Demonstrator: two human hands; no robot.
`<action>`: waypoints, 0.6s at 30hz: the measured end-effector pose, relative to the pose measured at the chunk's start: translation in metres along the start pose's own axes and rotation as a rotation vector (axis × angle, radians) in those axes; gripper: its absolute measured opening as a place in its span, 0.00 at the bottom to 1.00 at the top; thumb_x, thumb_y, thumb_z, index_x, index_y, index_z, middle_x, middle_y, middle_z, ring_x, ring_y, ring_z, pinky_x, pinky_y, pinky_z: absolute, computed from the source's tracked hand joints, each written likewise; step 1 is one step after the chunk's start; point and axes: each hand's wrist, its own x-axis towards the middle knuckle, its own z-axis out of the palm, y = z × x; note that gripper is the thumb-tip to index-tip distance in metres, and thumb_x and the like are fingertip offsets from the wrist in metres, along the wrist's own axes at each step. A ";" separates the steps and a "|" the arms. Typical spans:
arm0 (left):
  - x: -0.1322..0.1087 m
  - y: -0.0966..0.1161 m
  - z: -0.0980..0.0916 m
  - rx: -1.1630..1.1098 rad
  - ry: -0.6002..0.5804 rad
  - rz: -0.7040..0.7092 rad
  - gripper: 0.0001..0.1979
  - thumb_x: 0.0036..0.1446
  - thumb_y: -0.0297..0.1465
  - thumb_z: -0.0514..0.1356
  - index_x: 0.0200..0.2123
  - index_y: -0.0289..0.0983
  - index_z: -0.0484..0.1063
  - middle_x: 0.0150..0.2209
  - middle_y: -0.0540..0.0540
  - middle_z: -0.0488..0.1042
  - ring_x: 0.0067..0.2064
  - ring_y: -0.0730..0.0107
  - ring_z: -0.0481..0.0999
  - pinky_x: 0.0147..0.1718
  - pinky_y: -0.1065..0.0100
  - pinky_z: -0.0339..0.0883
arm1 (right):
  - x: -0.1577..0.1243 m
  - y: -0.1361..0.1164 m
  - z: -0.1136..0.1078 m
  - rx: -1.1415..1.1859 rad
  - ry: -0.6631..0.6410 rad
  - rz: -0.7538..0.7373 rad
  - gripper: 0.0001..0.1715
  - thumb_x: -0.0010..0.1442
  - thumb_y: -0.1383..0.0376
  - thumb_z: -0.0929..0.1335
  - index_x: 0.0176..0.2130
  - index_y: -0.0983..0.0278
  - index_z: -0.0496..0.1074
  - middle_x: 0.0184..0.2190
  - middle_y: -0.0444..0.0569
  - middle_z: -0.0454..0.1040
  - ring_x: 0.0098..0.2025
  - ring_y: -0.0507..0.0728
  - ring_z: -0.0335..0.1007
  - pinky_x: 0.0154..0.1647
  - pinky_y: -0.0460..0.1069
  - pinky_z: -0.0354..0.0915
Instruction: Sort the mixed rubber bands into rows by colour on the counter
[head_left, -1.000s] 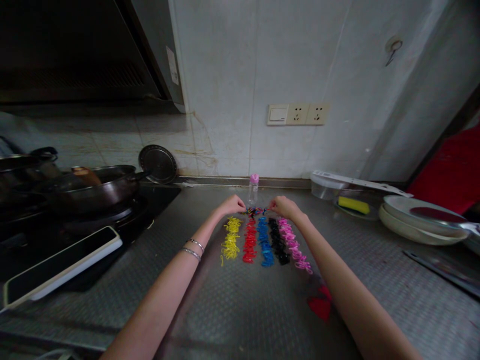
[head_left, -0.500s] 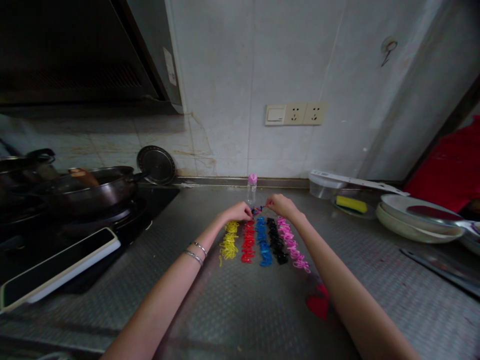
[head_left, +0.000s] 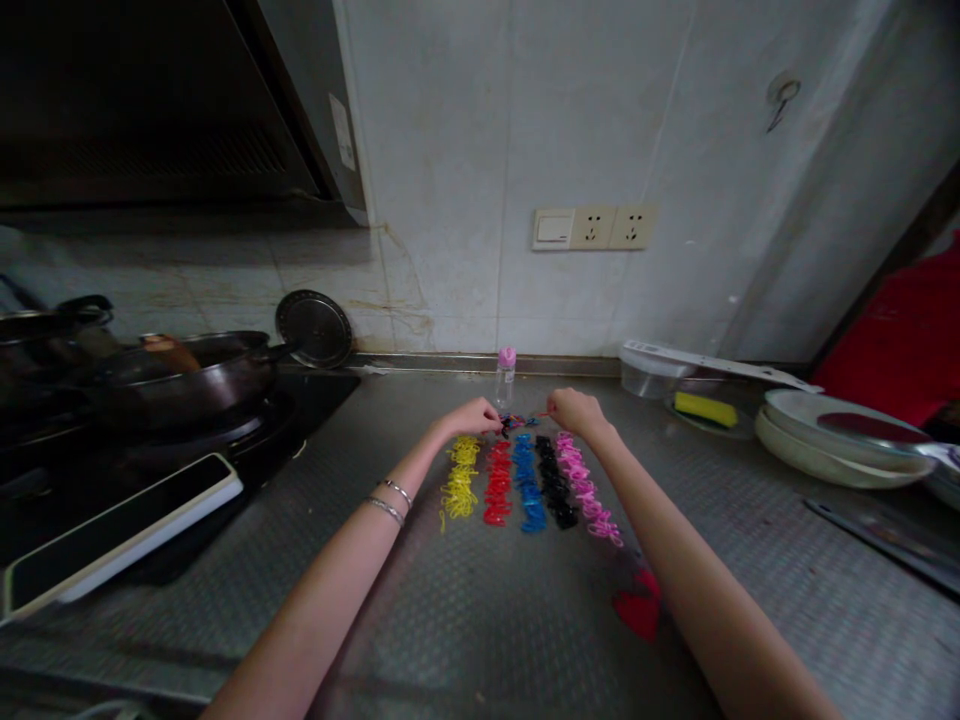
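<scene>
From the blue row (head_left: 529, 485), a white-edged slab (head_left: 124, 535) crosses the hob's edge (head_left: 319, 405) at nine o'clock, the yellow row (head_left: 463, 475) and red row (head_left: 498, 485) sit nearer, the left hand (head_left: 474, 416), fingers narrow, is at eleven, and the mixed bands (head_left: 519, 421) lie at twelve. The widest stretch of bench (head_left: 480, 620) spreads at six between the forearms (head_left: 330, 590), the black row (head_left: 556, 483) and pink row (head_left: 587, 490) run at three, and the right hand (head_left: 576, 411) at one pinches a thin red strand (head_left: 543, 414) in its fingers. A pot (head_left: 45, 345) is cut by the left border, what the left fingers grip I cannot tell, and a red item (head_left: 636, 612) at five is partly hidden.
</scene>
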 end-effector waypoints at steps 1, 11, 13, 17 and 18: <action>0.000 0.000 -0.001 0.002 0.010 -0.006 0.15 0.45 0.35 0.54 0.28 0.29 0.76 0.18 0.50 0.67 0.21 0.79 0.60 0.20 0.76 0.51 | 0.001 0.001 0.000 0.009 0.015 0.006 0.14 0.52 0.68 0.61 0.35 0.64 0.74 0.36 0.57 0.74 0.38 0.61 0.70 0.35 0.51 0.63; -0.002 -0.003 -0.010 0.069 0.146 -0.069 0.13 0.41 0.27 0.54 0.30 0.29 0.76 0.23 0.47 0.73 0.24 0.76 0.66 0.24 0.75 0.57 | 0.015 -0.027 0.014 0.454 -0.075 -0.336 0.10 0.47 0.69 0.65 0.29 0.67 0.76 0.24 0.47 0.75 0.28 0.51 0.69 0.27 0.40 0.58; -0.002 -0.006 -0.012 0.070 0.178 -0.083 0.13 0.41 0.26 0.54 0.30 0.29 0.76 0.25 0.46 0.74 0.25 0.74 0.67 0.24 0.75 0.58 | 0.014 -0.033 0.018 0.488 -0.096 -0.358 0.10 0.46 0.70 0.66 0.29 0.67 0.77 0.23 0.46 0.75 0.27 0.51 0.68 0.26 0.40 0.58; -0.001 -0.011 -0.014 0.086 0.232 -0.099 0.12 0.42 0.26 0.55 0.30 0.29 0.76 0.27 0.44 0.75 0.27 0.73 0.70 0.26 0.74 0.60 | 0.011 -0.038 0.023 0.538 -0.121 -0.388 0.10 0.45 0.70 0.66 0.29 0.66 0.77 0.25 0.44 0.76 0.28 0.51 0.68 0.28 0.40 0.59; -0.001 -0.012 -0.014 0.091 0.241 -0.103 0.12 0.42 0.26 0.55 0.30 0.29 0.76 0.27 0.44 0.75 0.28 0.73 0.70 0.27 0.74 0.60 | 0.011 -0.038 0.023 0.538 -0.121 -0.395 0.10 0.45 0.70 0.66 0.29 0.66 0.77 0.25 0.44 0.76 0.28 0.51 0.68 0.28 0.41 0.59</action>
